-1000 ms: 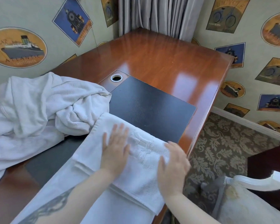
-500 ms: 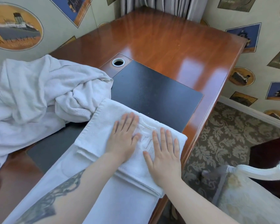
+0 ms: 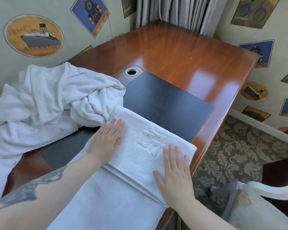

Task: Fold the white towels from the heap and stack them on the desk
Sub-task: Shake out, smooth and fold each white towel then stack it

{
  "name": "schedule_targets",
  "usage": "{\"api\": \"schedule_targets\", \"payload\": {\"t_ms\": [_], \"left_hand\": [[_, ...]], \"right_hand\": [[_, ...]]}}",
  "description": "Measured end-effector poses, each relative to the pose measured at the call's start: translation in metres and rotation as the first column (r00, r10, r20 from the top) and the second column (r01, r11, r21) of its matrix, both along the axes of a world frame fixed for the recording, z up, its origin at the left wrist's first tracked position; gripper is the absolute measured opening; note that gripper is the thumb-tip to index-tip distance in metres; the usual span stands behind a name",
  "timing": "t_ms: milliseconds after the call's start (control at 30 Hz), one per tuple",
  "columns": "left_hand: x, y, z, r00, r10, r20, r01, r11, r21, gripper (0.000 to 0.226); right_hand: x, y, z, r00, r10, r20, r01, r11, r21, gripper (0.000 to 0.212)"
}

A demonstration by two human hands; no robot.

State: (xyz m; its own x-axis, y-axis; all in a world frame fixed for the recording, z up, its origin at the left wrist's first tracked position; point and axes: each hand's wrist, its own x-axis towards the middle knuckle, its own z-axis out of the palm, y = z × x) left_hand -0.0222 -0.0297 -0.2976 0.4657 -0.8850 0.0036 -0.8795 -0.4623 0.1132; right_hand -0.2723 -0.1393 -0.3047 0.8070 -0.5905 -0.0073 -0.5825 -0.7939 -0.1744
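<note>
A white towel (image 3: 140,156) with an embossed emblem lies folded over itself on the near part of the wooden desk (image 3: 181,52); its lower layer runs toward me. My left hand (image 3: 107,138) lies flat on the fold's left end, fingers straight. Flat on the fold's right end, near the desk's edge, is my right hand (image 3: 173,176). A heap of crumpled white towels (image 3: 45,103) sits on the desk's left side and touches the folded towel's far left corner.
A black desk pad (image 3: 165,103) lies beyond the towel, with a round cable hole (image 3: 131,71) at its far corner. Walls close the desk on the left and behind. A white chair (image 3: 259,206) stands at the lower right over patterned carpet.
Both hands slid apart along the folded towel, the left toward the heap and the right toward the desk edge. The emblem between them is now uncovered.
</note>
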Motion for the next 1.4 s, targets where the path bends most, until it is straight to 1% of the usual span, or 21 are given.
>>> {"api": "schedule_targets", "payload": {"t_ms": [67,133,200,267,300,367,400,433,500,533,600,667,867,933,1000,1033,1067,1133,1233,1300,1400], "left_hand": [[-0.015,-0.012,-0.003,0.988,-0.151,-0.03,0.152,0.987,0.058,0.062],[-0.024,-0.015,-0.011,0.986,-0.133,-0.102,0.142,0.986,0.092,0.064],[-0.02,-0.015,-0.015,0.986,-0.136,-0.099,0.147,0.982,0.116,0.062],[-0.009,-0.02,-0.004,0.98,-0.184,-0.069,0.191,0.975,0.111,0.058],[-0.003,-0.027,0.004,0.98,-0.195,-0.043,0.198,0.977,0.077,0.054],[0.011,-0.047,0.018,0.983,-0.184,0.013,0.184,0.983,0.01,0.054],[0.018,-0.06,0.025,0.983,-0.179,0.035,0.178,0.983,0.041,0.063],[0.026,-0.072,0.03,0.979,-0.195,0.06,0.185,0.973,0.139,0.072],[0.039,-0.098,0.041,0.946,-0.3,0.122,0.223,0.878,0.424,0.077],[0.044,-0.109,0.045,0.93,-0.347,0.12,0.238,0.818,0.523,0.074],[0.05,-0.125,0.051,0.919,-0.385,0.086,0.255,0.746,0.616,0.064],[0.051,-0.135,0.052,0.93,-0.366,0.046,0.243,0.703,0.669,0.053],[0.046,-0.154,0.055,0.875,-0.48,0.06,0.242,0.542,0.804,0.054],[0.045,-0.154,0.059,0.853,-0.517,0.071,0.24,0.51,0.826,0.051],[0.045,-0.154,0.065,0.881,-0.472,0.032,0.253,0.525,0.813,0.05],[0.046,-0.155,0.069,0.913,-0.407,-0.013,0.262,0.562,0.785,0.047],[0.047,-0.155,0.074,0.936,-0.346,-0.056,0.269,0.605,0.75,0.043],[0.05,-0.158,0.088,0.96,-0.274,-0.064,0.246,0.708,0.662,0.037],[0.053,-0.161,0.109,0.973,-0.228,0.046,0.181,0.866,0.466,0.03],[0.056,-0.158,0.119,0.975,-0.182,0.13,0.139,0.949,0.283,0.025],[0.055,-0.138,0.126,0.976,-0.149,0.156,0.141,0.988,0.059,0.034]], "right_hand": [[0.004,0.016,0.0,0.99,0.143,-0.012,-0.143,0.99,0.011,0.069],[0.002,0.026,-0.001,0.983,0.179,-0.045,-0.176,0.983,0.048,0.066],[0.001,0.025,0.001,0.978,0.197,-0.071,-0.191,0.978,0.087,0.067],[0.005,0.01,0.008,0.978,0.207,-0.009,-0.202,0.962,0.184,0.067],[0.01,-0.002,0.014,0.986,0.159,0.049,-0.166,0.955,0.244,0.062],[0.02,-0.033,0.024,0.982,-0.014,0.191,-0.027,0.978,0.208,0.048],[0.025,-0.052,0.028,0.975,-0.1,0.197,0.064,0.981,0.182,0.049],[0.03,-0.069,0.033,0.978,-0.171,0.122,0.144,0.968,0.204,0.055],[0.04,-0.1,0.04,0.96,-0.253,-0.118,0.279,0.88,0.384,0.066],[0.044,-0.111,0.042,0.946,-0.248,-0.208,0.319,0.823,0.469,0.064],[0.05,-0.125,0.044,0.931,-0.185,-0.316,0.34,0.755,0.561,0.053],[0.052,-0.13,0.044,0.909,-0.134,-0.395,0.361,0.726,0.585,0.05],[0.048,-0.133,0.05,0.861,0.043,-0.507,0.377,0.614,0.694,0.06],[0.04,-0.135,0.055,0.874,0.05,-0.483,0.378,0.555,0.741,0.057],[0.033,-0.138,0.06,0.908,-0.013,-0.42,0.385,0.422,0.821,0.056],[0.03,-0.14,0.063,0.914,-0.059,-0.401,0.392,0.379,0.838,0.054],[0.029,-0.142,0.067,0.915,-0.109,-0.388,0.399,0.377,0.836,0.05],[0.03,-0.147,0.075,0.912,-0.243,-0.329,0.408,0.465,0.786,0.031],[0.034,-0.156,0.089,0.905,-0.415,-0.088,0.379,0.698,0.608,0.037],[0.031,-0.155,0.1,0.901,-0.421,0.101,0.349,0.845,0.406,0.026],[0.022,-0.134,0.112,0.91,-0.306,0.281,0.258,0.947,0.193,0.006]]}}
